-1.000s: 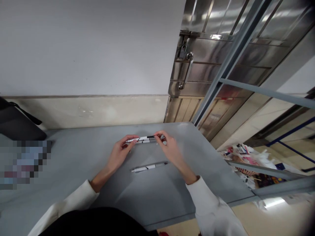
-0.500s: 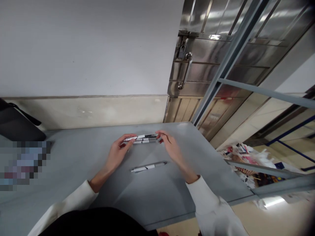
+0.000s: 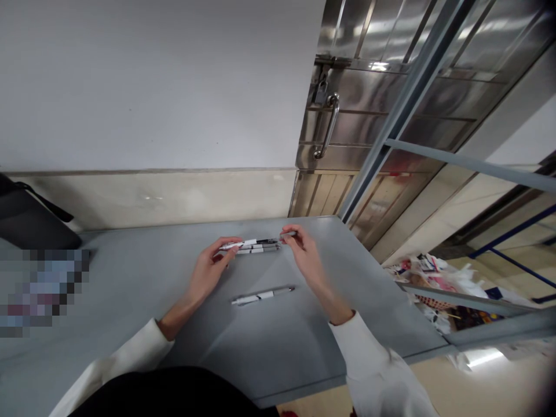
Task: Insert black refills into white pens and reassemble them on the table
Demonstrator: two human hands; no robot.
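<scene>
My left hand [image 3: 208, 267] pinches a white pen [image 3: 248, 242] near its left end. The pen's right end looks dark and thin, like a bare refill. Other white-and-grey pens [image 3: 258, 249] lie alongside, just below it on the table. My right hand [image 3: 304, 252] is closed on a short grey pen part [image 3: 288, 234], slightly to the right of that pen's dark end and apart from it. Closer to my body, a single white pen [image 3: 263, 295] with a grey end lies on the table, touched by neither hand.
The grey table [image 3: 182, 341] meets a wall [image 3: 174, 200] at the back. A dark bag [image 3: 37, 214] with a strap stands at the far left, beside a blurred-out patch. Metal frame bars [image 3: 406, 110] rise at the right, before a padlocked steel door [image 3: 360, 127]. Bagged items [image 3: 443, 278] lie beyond the table's right edge.
My right hand has moved slightly right and up, away from the pen's end, and now carries the short grey part. The left hand stays about where it was.
</scene>
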